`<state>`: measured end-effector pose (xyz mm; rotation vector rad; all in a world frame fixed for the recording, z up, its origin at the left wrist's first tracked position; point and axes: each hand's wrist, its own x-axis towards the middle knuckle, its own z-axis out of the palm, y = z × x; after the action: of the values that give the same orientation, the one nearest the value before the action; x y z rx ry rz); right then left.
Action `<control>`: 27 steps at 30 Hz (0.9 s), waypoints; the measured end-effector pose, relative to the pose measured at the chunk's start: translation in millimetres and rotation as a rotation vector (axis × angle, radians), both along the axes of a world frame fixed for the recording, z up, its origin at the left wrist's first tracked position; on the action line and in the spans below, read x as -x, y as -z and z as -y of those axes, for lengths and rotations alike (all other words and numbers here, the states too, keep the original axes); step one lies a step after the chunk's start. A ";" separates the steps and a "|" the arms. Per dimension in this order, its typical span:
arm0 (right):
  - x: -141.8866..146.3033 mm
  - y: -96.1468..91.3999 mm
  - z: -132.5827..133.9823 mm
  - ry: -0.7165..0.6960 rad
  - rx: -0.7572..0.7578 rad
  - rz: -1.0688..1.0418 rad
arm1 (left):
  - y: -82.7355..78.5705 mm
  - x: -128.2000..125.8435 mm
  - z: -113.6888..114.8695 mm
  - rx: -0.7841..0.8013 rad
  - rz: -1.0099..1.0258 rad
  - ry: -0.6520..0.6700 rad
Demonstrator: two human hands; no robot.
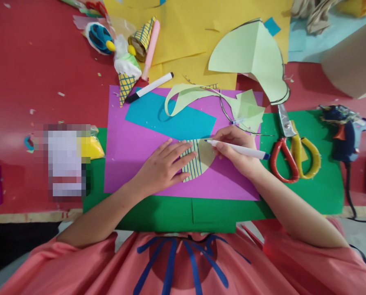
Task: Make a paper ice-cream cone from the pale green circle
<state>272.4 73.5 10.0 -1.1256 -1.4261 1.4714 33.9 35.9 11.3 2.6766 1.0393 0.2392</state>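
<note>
My right hand (238,148) grips a white marker (242,150) with a dark blue end. Its tip touches the upper edge of a pale yellow-green rounded paper piece (206,157). Dark blue stripes run down the left part of that piece, while its right part is plain. Flat across the striped side lies my left hand (161,168), fingers spread, pressing on the paper. Both hands rest over a purple sheet (134,164). Just above the piece is a blue paper shape (167,116), and curled light green scraps (198,92) lie beyond it.
Scissors (284,159) with red and yellow handles lie right of my right hand. Farther right is a glue gun (347,135) with a cord. A capped marker (152,86), a pink marker (151,49) and a paper ice cream cone (127,84) lie at upper left. Green sheets (170,213) lie underneath.
</note>
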 end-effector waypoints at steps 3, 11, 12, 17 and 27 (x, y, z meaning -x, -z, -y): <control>2.0 0.6 -1.6 -0.015 -0.043 0.078 | -0.1 -1.8 0.6 0.024 -0.028 0.053; 3.2 -0.6 -0.7 0.021 -0.083 0.322 | -1.0 -4.3 1.9 0.038 -0.029 0.097; 3.5 -0.6 -0.6 0.024 -0.084 0.332 | -1.0 -4.4 2.0 0.039 -0.029 0.095; 4.6 0.6 -1.9 0.025 -0.095 0.371 | -0.3 -4.2 2.4 0.033 -0.018 0.101; 4.3 5.0 -3.2 0.006 -0.106 0.390 | -1.6 -3.6 1.9 0.057 -0.027 0.103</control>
<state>268.1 76.7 5.0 -1.4005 -1.7385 1.1969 37.5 33.9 12.9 2.6790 0.8982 0.1509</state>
